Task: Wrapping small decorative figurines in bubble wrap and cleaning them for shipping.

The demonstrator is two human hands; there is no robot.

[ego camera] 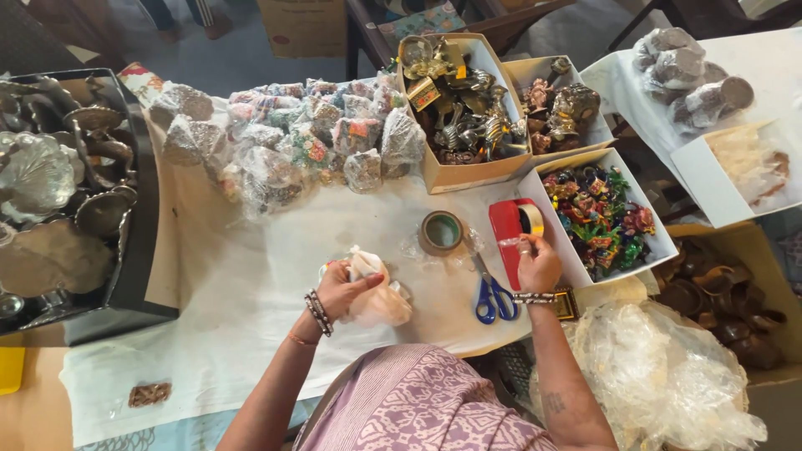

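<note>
Looking down from the head camera, the left hand [341, 286] closes around a small item wrapped in clear plastic [378, 299], pressing it just above the white table cover [242, 292]. The right hand [537, 263] pinches the free end of the tape coming off a red tape dispenser [511, 234], fingers narrow on the strip. Blue-handled scissors [493, 294] lie on the cover just beside that hand, and a loose roll of brown tape [440, 231] sits between the two hands, a little farther away. Beyond them, a heap of plastic-wrapped figurines [309, 142] spreads across the cover. Open cardboard boxes stand to the right: one full of brass pieces [459, 108], one of colourful painted figures [603, 217]. A dark tray of metal dishes [58, 192] sits at far left, and crumpled clear plastic bags [668, 376] pile up at lower right.
</note>
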